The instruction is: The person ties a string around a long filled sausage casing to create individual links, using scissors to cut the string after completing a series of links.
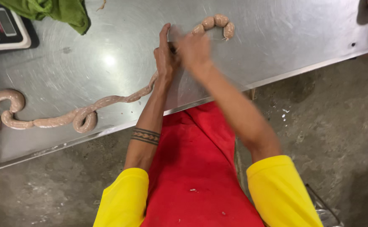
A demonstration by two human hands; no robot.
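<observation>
Head cam looks down at a steel table (pixel 87 63); both hands sit together near the front edge, left hand (pixel 165 56) and right hand (pixel 194 50) pinching the sausage rope (pixel 108 101) between them, though the right one's blurry. Tied links (pixel 216 23) curl behind the hands; the unlinked length trails to the left edge; green cloth (pixel 58 10) and a scale (pixel 3 27) sit at the back-left corner.

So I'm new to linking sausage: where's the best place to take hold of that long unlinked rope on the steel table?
Probably pinch the sausage rope just left of the left hand, where it lies as one straight strand, coming from above. Further left it coils into loops. The right hand works beside the finished links.
</observation>
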